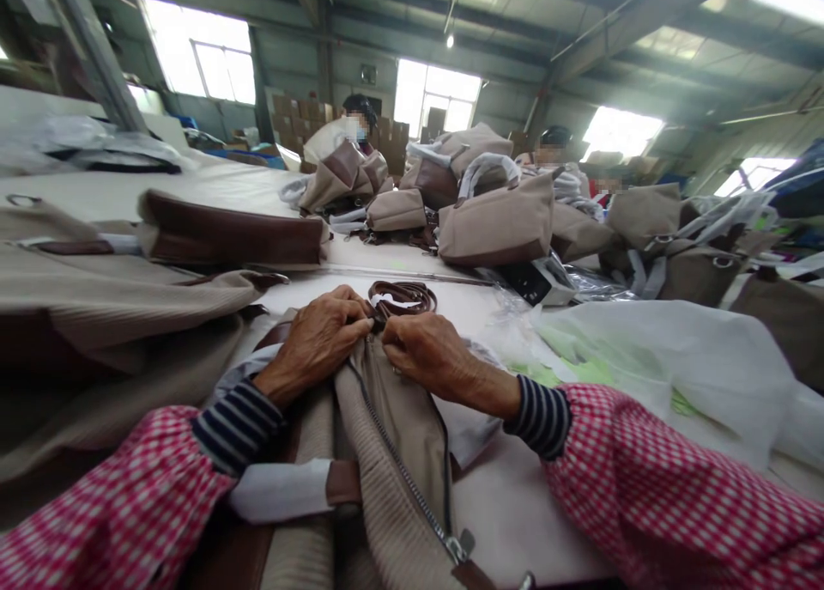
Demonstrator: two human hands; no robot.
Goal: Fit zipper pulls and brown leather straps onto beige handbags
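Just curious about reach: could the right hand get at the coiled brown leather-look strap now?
Probably yes: the right hand is close to the strap, with nothing visible blocking it, though it seems busy at the end of the ribbed beige fabric bag.

No text, label, brand, number or sign can be read. Small pale marks stand on a flat black rectangular piece (pixel 523 282) lying on the white desk (pixel 528 495), just beside some clear crinkled plastic (pixel 598 284), but they are too small and blurred to make out as letters or figures. On the stacked brown cardboard boxes (pixel 296 122) in the background, any print is too small to tell. The pale green pieces (pixel 592 367) beside the translucent white plastic film (pixel 714 358) show no legible writing.
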